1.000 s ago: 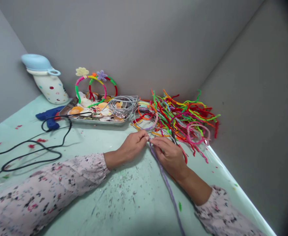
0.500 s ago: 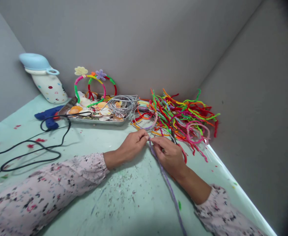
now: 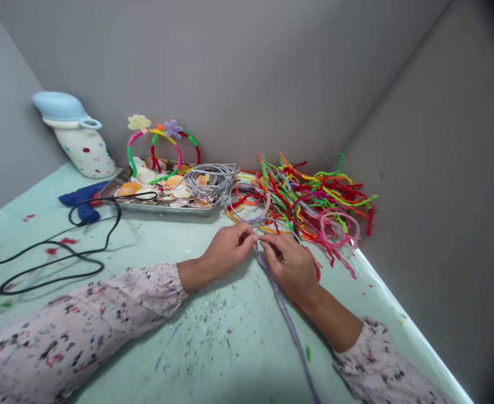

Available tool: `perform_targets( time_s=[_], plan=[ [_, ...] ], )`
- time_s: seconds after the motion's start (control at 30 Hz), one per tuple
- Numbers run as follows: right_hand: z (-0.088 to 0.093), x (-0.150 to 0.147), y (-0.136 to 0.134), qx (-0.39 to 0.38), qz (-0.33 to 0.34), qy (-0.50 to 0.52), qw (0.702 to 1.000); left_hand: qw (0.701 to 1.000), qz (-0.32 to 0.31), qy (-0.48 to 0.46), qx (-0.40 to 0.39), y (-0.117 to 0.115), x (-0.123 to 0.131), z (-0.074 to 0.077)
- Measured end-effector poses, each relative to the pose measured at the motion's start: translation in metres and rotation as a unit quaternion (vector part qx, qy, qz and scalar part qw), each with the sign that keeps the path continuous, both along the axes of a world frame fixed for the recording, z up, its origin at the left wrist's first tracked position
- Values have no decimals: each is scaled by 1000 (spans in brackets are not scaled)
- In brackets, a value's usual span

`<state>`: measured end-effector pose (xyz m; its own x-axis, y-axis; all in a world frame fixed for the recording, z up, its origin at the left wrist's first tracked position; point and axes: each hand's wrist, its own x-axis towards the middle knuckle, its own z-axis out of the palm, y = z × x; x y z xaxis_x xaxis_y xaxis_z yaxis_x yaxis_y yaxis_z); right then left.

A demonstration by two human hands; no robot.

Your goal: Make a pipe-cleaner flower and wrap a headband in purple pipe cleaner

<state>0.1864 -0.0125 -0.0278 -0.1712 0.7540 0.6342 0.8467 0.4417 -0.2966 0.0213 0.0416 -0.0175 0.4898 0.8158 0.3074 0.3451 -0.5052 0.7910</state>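
My left hand (image 3: 230, 249) is closed in a pinch on the upper end of a long purple pipe cleaner (image 3: 284, 306). From there the pipe cleaner hangs down and to the right, past the front edge of the view. My right hand (image 3: 289, 264) pinches close beside it, fingertips almost touching the left ones at the same end. A small dark bit shows between the fingertips, too small to make out. Just behind both hands lies a loop of thin grey wire (image 3: 235, 216), partly hidden by them.
Several bright pipe cleaners (image 3: 314, 196) lie heaped at the back right, with a pink ring (image 3: 335, 242). A metal tray (image 3: 167, 210) holds shells, coiled wire (image 3: 211, 179) and flowered hoops (image 3: 179, 151). A blue glue gun (image 3: 82, 196) with black cord (image 3: 104, 247) and a bottle (image 3: 82, 146) stand left.
Both hands stay almost in place. The fingertips have shifted slightly, with a small gap opening between the two pinches at the pipe cleaner's end.
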Motion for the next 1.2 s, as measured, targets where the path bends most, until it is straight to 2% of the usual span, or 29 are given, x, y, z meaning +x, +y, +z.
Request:
perform_targets(
  time_s=[0.37,0.67,1.03,1.2],
  plan=[
    [1,0,-2,10,-9,-17,1000,995,-15,52,87,-1,-2,4],
    [1,0,-1,12,-16,-4,1000,998,0,44,54,-1,-2,1],
    [-1,0,-2,19,-27,-27,999,989,-32,63,128,0,-3,0],
    [-1,0,-1,18,-28,-23,999,988,-30,75,135,0,-3,-1]
  ],
)
